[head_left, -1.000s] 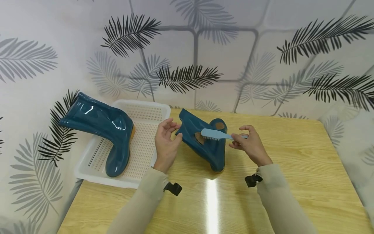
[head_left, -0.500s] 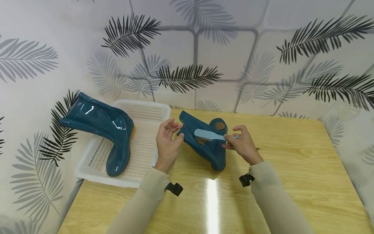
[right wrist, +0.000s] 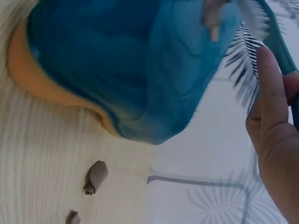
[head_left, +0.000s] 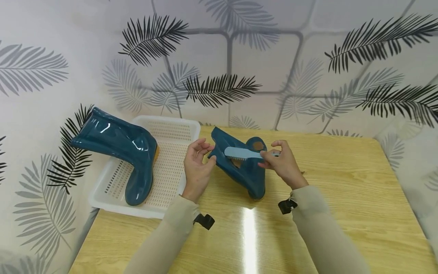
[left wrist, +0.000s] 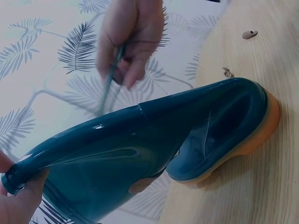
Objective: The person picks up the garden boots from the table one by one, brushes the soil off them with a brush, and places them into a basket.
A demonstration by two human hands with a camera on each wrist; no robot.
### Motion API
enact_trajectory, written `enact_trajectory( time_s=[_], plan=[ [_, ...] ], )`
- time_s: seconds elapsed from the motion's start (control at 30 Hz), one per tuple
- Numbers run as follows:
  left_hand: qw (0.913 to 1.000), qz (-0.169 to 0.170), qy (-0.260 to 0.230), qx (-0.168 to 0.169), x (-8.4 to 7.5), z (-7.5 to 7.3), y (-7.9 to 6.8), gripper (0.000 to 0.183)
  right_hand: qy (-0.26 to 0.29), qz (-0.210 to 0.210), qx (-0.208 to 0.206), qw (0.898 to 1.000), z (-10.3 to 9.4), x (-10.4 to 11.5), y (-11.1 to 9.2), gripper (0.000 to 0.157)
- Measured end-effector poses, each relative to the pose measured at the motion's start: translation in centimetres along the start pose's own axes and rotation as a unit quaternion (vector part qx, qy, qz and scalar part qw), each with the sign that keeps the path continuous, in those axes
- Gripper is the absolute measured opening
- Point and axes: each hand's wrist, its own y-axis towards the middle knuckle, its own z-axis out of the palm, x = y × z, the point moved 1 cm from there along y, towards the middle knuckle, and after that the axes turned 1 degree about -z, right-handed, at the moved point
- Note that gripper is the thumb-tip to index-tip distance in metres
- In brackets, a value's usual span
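Table (head_left: 342,217): wood, brown scraps (right wrist: 97,176) right of boot (head_left: 249,173)
Basket (head_left: 169,167): left, white, second boot (head_left: 118,139) across it
Boot: mid-table, under brush (head_left: 236,153)
Left grip (head_left: 198,167): pinching boot's left end
Right grip (head_left: 282,161): holding brush

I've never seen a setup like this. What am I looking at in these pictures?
No machine here: a person works bare-handed. The wide picture comes from the head, looking forward and down; the other two come from the left and right wrists. The left grip pinches the top edge of a blue-green boot; the right grip holds a pale blue brush. Brown lumps lie on the wooden table. A second boot has its foot in a white basket, its shaft reaching out over the rim.
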Motion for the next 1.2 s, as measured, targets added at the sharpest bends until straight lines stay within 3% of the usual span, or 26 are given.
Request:
enact_trajectory(
  time_s=[0.17, 0.33, 0.53, 0.7, 0.87, 1.03, 1.2],
  plan=[
    [0.9999, -0.009, -0.007, -0.004, 0.0, 0.0, -0.2, 0.048, -0.029, 0.015, 0.004, 0.999, -0.5, -0.8, -0.4, 0.044],
    [0.9999, -0.013, -0.004, -0.006, 0.1, -0.2, -0.3, 0.049, -0.045, -0.005, -0.016, 0.999, -1.9, -0.5, -0.8, 0.044],
    [0.9999, -0.006, -0.008, 0.002, 0.1, 0.0, -0.3, 0.05, -0.011, -0.033, -0.015, 0.999, -1.4, 0.5, -0.6, 0.041],
    [1.0, 0.003, -0.004, 0.003, 0.0, 0.2, -0.4, 0.05, -0.016, -0.006, 0.011, 1.0, -0.5, -0.3, -0.3, 0.042],
    [0.9999, -0.005, 0.006, -0.008, 0.0, -0.1, -0.4, 0.05, -0.029, 0.011, 0.006, 0.999, -1.7, -1.1, -0.6, 0.038],
    [0.9999, -0.009, 0.0, -0.009, -0.1, -0.3, -0.4, 0.051, -0.051, -0.001, -0.013, 0.999, -2.5, 0.2, -0.7, 0.04],
    [0.9999, -0.01, -0.008, -0.009, 0.0, -0.2, -0.4, 0.051, -0.031, -0.015, -0.007, 0.999, -1.6, 1.4, -0.4, 0.04]
  ],
)
